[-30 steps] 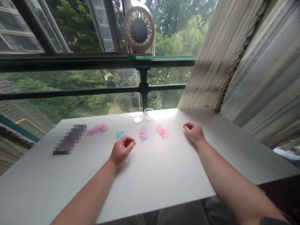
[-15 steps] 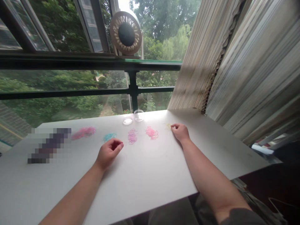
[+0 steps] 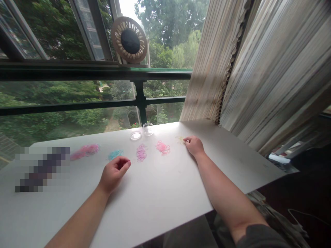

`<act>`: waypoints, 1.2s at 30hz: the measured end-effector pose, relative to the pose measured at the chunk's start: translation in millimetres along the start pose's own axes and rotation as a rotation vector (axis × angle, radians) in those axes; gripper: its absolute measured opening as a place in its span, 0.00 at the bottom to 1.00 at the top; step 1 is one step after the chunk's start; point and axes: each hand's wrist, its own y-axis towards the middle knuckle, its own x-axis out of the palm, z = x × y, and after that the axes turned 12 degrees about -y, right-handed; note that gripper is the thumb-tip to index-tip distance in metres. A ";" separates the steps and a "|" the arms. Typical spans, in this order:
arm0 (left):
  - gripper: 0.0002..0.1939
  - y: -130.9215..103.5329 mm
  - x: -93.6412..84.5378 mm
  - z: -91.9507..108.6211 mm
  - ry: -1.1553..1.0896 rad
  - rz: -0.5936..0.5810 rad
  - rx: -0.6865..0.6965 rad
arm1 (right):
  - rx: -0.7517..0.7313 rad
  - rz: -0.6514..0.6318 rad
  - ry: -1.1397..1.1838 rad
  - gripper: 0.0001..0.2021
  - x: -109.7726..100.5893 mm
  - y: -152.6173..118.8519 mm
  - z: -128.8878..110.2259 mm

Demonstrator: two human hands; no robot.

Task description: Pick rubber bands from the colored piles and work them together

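Small piles of thin coloured bands lie in a row on the white table (image 3: 160, 193): a mixed pink pile (image 3: 86, 151), a blue pile (image 3: 115, 154), a purple pile (image 3: 141, 153), a pink-red pile (image 3: 163, 147) and a faint yellow pile (image 3: 179, 139). My left hand (image 3: 115, 174) is closed in a pinch just in front of the blue pile; a faint loop seems to show at its fingertips, too small to make out. At the yellow pile, my right hand (image 3: 194, 145) has its thumb and forefinger pressed together; what they hold is too small to tell.
A clear round container (image 3: 148, 129) and a flat clear lid (image 3: 136, 136) are at the table's back edge. Behind stand a round fan (image 3: 130, 40), a green railing (image 3: 95, 74) and a striped curtain (image 3: 204, 69). A pixelated dark object (image 3: 43, 168) lies at the left.
The whole view has shifted, so the table things appear further left. Both hands keep about the same places beside the blue and yellow piles, fingers still closed.
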 end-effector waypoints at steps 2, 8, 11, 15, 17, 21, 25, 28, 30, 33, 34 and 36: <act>0.12 -0.3 0.5 1.0 -0.002 0.005 0.004 | -0.004 -0.008 -0.002 0.11 -0.2 -0.1 0.7; 0.12 -0.6 1.4 3.6 -0.004 0.013 0.005 | -0.005 -0.019 -0.009 0.13 -1.3 0.0 4.4; 0.11 -0.6 1.4 3.4 -0.002 0.021 0.002 | -0.004 -0.017 -0.001 0.14 -1.5 0.3 6.3; 0.12 -0.8 1.2 2.5 0.004 0.019 0.002 | -0.004 0.000 0.020 0.16 -1.0 0.7 7.8; 0.12 -0.8 1.2 2.1 0.002 0.017 0.002 | 0.005 0.014 0.026 0.18 -1.5 0.7 7.8; 0.11 0.6 0.9 0.1 -0.003 0.014 0.000 | 0.043 0.061 0.036 0.21 -7.5 0.0 5.6; 0.10 0.4 -3.7 -2.0 0.048 0.011 0.026 | 0.049 0.120 0.090 0.10 -18.5 -6.5 -2.7; 0.09 -0.6 -12.3 -2.2 0.205 -0.061 0.032 | -0.042 0.083 0.183 0.19 -20.5 -16.7 -13.5; 0.09 1.0 -21.8 -3.9 0.321 -0.062 0.025 | -0.199 -0.005 0.271 0.22 -16.0 -23.8 -22.8; 0.09 5.9 -43.6 -10.3 0.496 0.076 -0.038 | -0.396 -0.091 0.345 0.21 -6.8 -34.3 -40.0; 0.09 7.4 -52.6 -13.1 0.562 0.137 -0.084 | -0.455 -0.134 0.351 0.20 -4.6 -37.7 -45.7; 0.11 9.3 -71.5 -19.3 0.640 0.243 -0.159 | -0.547 -0.227 0.348 0.19 -2.1 -44.1 -54.7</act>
